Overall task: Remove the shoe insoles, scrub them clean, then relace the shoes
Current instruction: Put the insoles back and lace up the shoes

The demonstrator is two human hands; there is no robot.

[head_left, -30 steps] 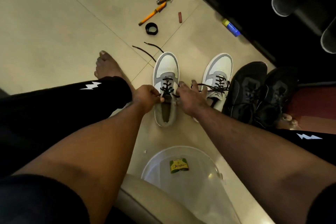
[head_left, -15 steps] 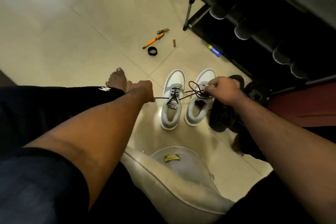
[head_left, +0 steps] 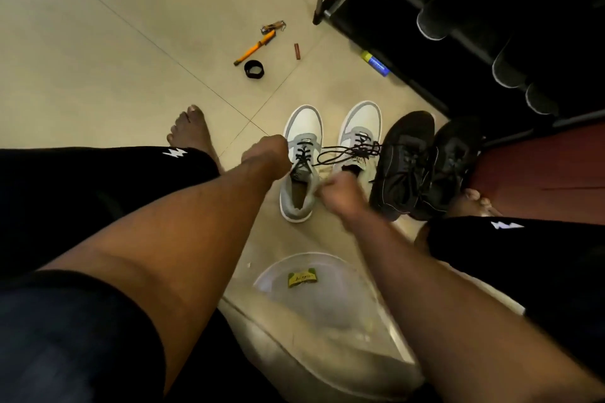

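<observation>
The left hand (head_left: pixel 269 154) is curling closed at the left white shoe (head_left: pixel 300 160) on the floor (head_left: pixel 98 59), seemingly pinching the black lace (head_left: pixel 340 154). The right hand (head_left: pixel 339 193), blurred, is gripping near the right white shoe (head_left: pixel 358 137); what it is pinching, one cannot tell.

Person is wearing black trousers (head_left: pixel 98 186), both legs showing, each one carrying a small white lightning-bolt logo near the lower leg: one on the left leg (head_left: pixel 174 152), one on the right leg (head_left: pixel 505 225). Both forearms are showing bare, no watch or bands on the wrists. Dark short sleeve (head_left: pixel 65 337) is covering the left upper arm at bottom-left, looking navy to black, plain, no print visible. Feet are going bare, no socks: left foot (head_left: pixel 190 131) and toes of the right foot (head_left: pixel 474 199) are showing. Right sleeve is sitting out of frame.
</observation>
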